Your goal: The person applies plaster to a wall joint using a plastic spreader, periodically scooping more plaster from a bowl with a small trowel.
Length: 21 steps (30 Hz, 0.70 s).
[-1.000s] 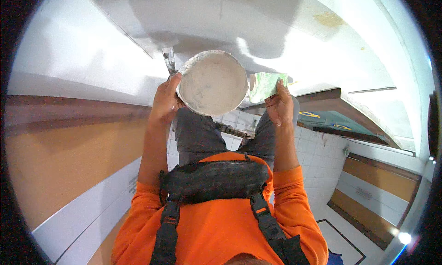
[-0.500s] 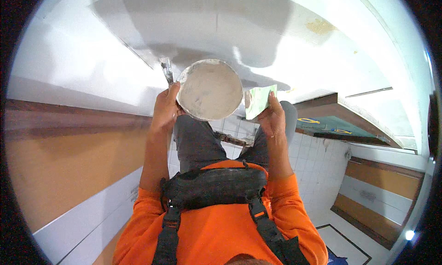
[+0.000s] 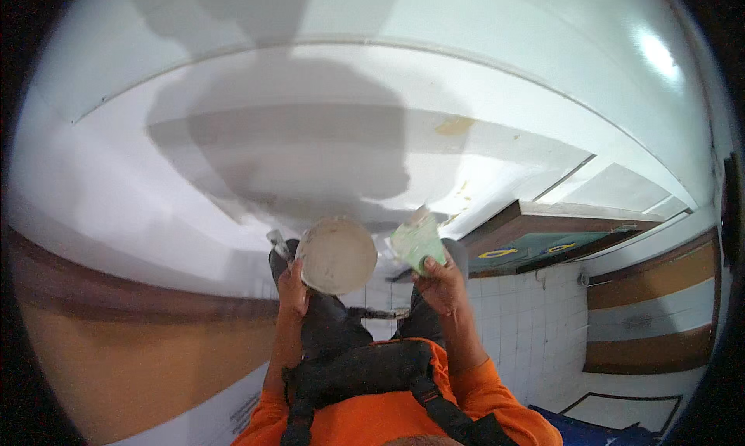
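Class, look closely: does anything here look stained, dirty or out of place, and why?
Yes. A yellowish-brown patch on the pale surface ahead stands out, its colour breaking the mostly white-grey finish. The flat green piece in the right hand also looks smeared with something pale.

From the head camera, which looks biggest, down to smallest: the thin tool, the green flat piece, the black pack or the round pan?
1. Black pack
2. Round pan
3. Green flat piece
4. Thin tool

That's only how big they look here.
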{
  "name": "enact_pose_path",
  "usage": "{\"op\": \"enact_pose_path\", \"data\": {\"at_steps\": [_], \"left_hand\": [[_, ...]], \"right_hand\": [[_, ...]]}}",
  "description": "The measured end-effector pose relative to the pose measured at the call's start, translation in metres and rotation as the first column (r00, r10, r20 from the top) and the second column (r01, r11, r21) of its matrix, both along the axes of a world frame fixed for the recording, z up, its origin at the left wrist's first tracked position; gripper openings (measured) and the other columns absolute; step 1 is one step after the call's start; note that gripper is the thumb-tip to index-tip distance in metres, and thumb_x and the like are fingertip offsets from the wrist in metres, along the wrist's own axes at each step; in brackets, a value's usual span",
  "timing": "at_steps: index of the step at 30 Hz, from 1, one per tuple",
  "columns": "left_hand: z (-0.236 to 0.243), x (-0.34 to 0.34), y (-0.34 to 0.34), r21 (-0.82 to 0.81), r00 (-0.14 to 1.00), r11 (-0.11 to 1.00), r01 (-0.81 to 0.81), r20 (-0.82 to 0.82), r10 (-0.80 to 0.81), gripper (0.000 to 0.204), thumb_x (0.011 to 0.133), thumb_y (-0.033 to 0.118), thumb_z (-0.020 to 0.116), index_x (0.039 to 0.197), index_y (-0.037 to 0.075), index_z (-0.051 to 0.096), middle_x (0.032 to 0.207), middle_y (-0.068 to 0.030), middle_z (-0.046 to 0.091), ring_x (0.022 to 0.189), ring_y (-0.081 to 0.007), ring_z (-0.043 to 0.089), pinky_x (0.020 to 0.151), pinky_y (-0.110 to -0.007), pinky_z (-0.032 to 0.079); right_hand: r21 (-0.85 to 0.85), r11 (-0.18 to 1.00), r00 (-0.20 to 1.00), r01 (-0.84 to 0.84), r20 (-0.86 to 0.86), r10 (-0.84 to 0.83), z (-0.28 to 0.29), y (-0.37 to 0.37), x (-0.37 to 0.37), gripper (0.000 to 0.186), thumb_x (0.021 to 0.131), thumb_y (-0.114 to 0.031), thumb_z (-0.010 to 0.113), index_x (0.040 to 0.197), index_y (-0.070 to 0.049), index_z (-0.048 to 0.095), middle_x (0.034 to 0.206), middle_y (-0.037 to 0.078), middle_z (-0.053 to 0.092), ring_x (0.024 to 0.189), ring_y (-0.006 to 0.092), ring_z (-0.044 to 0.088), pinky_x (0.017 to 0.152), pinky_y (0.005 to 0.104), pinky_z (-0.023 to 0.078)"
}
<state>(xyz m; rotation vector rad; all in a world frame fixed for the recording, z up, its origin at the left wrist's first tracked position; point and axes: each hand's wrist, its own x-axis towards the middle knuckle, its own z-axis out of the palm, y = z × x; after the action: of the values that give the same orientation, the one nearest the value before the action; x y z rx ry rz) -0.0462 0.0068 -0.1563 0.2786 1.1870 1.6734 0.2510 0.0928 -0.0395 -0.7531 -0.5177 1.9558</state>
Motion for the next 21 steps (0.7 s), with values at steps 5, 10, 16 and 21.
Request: {"op": "enact_pose_path", "data": {"at_steps": [5,10,16,21], "left_hand": [[0.005,-0.009,-0.003,-0.207,0.802,0.975,0.076,-0.568,-0.183,0.045,0.100,0.035,0.058,0.116,-0.007,0.064,0.105,-0.0124,0.069,0.092,-0.0227,0.065,0.080,-0.037,0.051],[-0.015,-0.018,-0.003,-0.136,0.724,0.980,0.145,-0.661,-0.199,0.039,0.100,0.033,0.056,0.102,-0.004,0.067,0.085,-0.0084,0.068,0.073,-0.0237,0.066,0.061,-0.036,0.051],[-0.062,-0.035,0.000,-0.059,0.794,0.975,0.214,-0.570,-0.209,0.035,0.100,0.033,0.056,0.097,-0.001,0.066,0.076,-0.0056,0.065,0.067,-0.0215,0.067,0.052,-0.033,0.049],[-0.016,-0.017,0.000,-0.119,0.913,0.966,0.231,-0.315,-0.258,0.036,0.099,0.034,0.058,0.099,-0.001,0.066,0.078,-0.0082,0.067,0.070,-0.0228,0.068,0.055,-0.035,0.051]], "right_hand": [[0.101,0.992,0.996,-0.078,-0.028,0.081,0.013,-0.009,-0.001,0.040,0.084,-0.004,0.077,0.120,-0.007,0.059,0.103,0.005,0.067,0.089,0.0185,0.066,0.074,0.0331,0.056],[0.188,0.978,0.996,-0.085,0.003,0.086,0.072,-0.018,-0.020,0.037,0.080,-0.003,0.078,0.112,-0.005,0.060,0.093,0.006,0.067,0.080,0.0197,0.067,0.074,0.0344,0.054],[0.538,0.839,0.996,0.077,-0.010,-0.085,0.174,0.006,-0.016,0.037,0.093,-0.014,0.065,0.127,-0.002,0.056,0.115,0.023,0.068,0.081,0.0310,0.072,0.055,0.0346,0.058],[0.783,0.599,0.966,0.169,-0.011,-0.259,0.261,0.053,-0.015,0.059,0.105,-0.050,0.039,0.137,-0.001,0.045,0.117,0.017,0.063,0.081,0.0212,0.062,0.063,0.0301,0.043]]}}
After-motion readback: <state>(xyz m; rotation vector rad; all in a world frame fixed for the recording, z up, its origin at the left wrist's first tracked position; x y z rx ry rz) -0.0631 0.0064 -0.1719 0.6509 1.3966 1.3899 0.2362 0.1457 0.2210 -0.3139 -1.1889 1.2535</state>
